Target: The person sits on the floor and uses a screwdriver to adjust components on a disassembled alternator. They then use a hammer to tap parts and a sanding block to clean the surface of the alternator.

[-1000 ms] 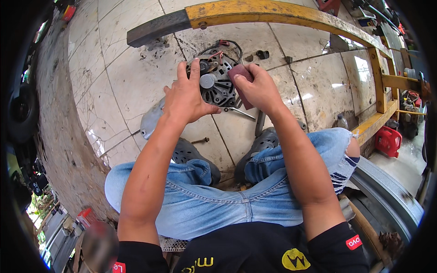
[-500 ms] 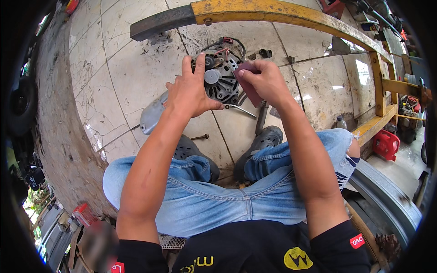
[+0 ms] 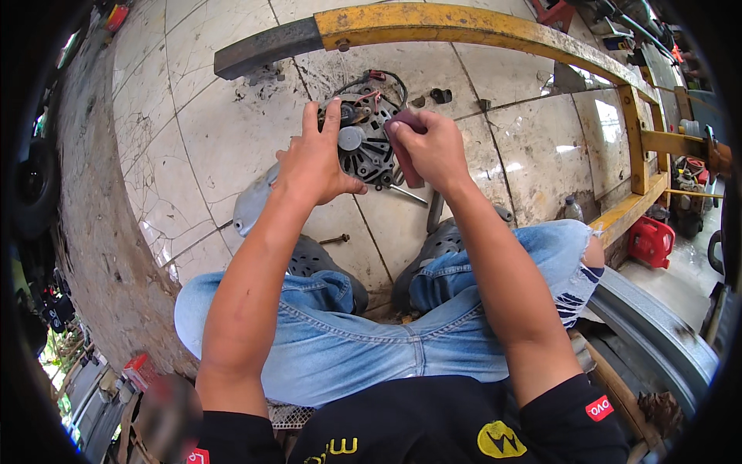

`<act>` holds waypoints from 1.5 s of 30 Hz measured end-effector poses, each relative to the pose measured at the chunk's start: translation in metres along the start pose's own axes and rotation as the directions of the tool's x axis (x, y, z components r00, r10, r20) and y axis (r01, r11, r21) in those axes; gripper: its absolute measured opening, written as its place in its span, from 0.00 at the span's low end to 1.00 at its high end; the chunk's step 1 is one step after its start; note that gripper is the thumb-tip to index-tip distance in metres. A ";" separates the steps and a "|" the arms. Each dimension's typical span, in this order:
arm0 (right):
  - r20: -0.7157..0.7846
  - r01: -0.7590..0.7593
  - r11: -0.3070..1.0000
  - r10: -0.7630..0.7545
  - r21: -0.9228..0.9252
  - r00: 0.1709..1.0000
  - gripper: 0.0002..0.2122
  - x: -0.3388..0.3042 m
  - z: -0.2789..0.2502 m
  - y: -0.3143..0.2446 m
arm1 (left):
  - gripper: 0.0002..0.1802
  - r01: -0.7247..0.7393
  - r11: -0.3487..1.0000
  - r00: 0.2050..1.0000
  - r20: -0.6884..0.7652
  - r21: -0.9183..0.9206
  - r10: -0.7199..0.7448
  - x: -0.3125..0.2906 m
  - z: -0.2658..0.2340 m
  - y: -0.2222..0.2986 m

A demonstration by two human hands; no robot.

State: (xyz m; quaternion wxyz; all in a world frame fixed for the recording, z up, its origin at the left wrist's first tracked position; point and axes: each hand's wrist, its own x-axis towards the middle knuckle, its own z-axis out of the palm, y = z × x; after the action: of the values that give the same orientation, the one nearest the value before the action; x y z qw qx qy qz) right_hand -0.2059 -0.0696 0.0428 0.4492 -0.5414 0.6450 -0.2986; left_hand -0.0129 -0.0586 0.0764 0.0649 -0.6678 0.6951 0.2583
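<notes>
A round slotted metal housing with a grey centre cap (image 3: pixel 352 139), which looks like an alternator, sits on the tiled floor ahead of me. Thin wires and a red connector (image 3: pixel 376 76) lie at its far side. My left hand (image 3: pixel 313 158) spans the housing's left side, thumb at the near edge and fingers spread toward the far edge. My right hand (image 3: pixel 433 151) pinches a folded reddish-brown sheet, apparently sandpaper (image 3: pixel 406 161), against the housing's right side. The contact under the sheet is hidden. A smooth grey metal cover (image 3: pixel 253 203) lies partly behind my left forearm.
A bolt (image 3: pixel 335 239) lies between my shoes, and a metal rod (image 3: pixel 410 195) is beside the housing. Small black pieces (image 3: pixel 440 96) rest beyond my right hand. A yellow steel frame (image 3: pixel 448 19) arches across the far side. At right are a bottle (image 3: pixel 573 209) and a red canister (image 3: pixel 651 242).
The sheet in my right hand has tilted more upright and shifted slightly toward me along the housing's right side. My left hand keeps its place on the housing. The whole view has shifted slightly.
</notes>
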 end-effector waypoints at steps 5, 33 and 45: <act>0.047 -0.035 0.999 0.036 -0.032 0.998 0.11 -0.005 -0.006 0.000 | 0.78 -0.015 1.000 1.000 -0.011 0.010 0.015 0.000 0.000 -0.002; 0.088 -0.083 0.996 0.084 -0.012 0.993 0.13 -0.005 -0.011 0.000 | 0.77 0.035 0.999 0.997 0.064 -0.030 -0.033 0.001 -0.005 0.002; 0.139 -0.126 0.992 0.126 -0.011 0.982 0.11 -0.009 -0.016 -0.004 | 0.76 0.046 0.999 0.995 0.089 -0.025 -0.044 0.003 -0.006 0.001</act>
State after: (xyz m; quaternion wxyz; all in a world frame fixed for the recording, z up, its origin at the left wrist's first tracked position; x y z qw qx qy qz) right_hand -0.2188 -0.0637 0.0553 0.5104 -0.5194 0.6454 -0.2304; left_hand -0.0123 -0.0642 0.0805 0.0922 -0.6721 0.6727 0.2955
